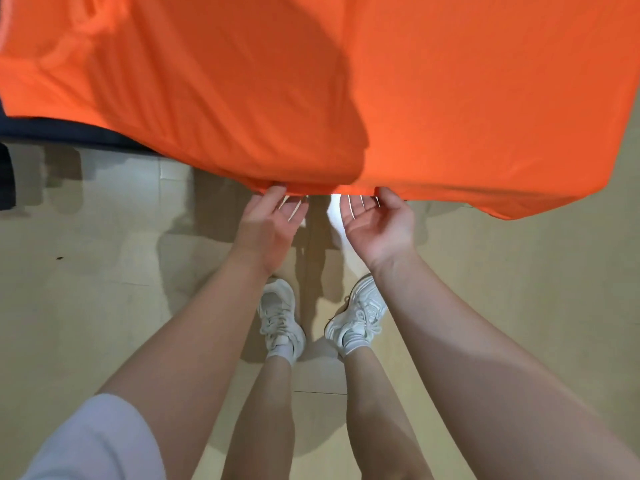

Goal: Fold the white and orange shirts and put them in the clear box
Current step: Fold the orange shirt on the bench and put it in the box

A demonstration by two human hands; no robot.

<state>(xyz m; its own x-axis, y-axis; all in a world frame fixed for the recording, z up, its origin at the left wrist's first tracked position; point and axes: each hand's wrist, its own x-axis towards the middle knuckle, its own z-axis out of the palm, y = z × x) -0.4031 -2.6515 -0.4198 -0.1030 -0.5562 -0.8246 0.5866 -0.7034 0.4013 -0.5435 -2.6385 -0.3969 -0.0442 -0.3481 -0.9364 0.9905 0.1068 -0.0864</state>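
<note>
Both hands hold the near hem of the orange shirt (311, 98), which fills the far half of the view and hides whatever lies behind it. Left hand (268, 226) and right hand (377, 225) pinch the edge, fingertips tucked under the cloth. White sneakers (280, 320) stand on the floor (86, 306) below.
</note>
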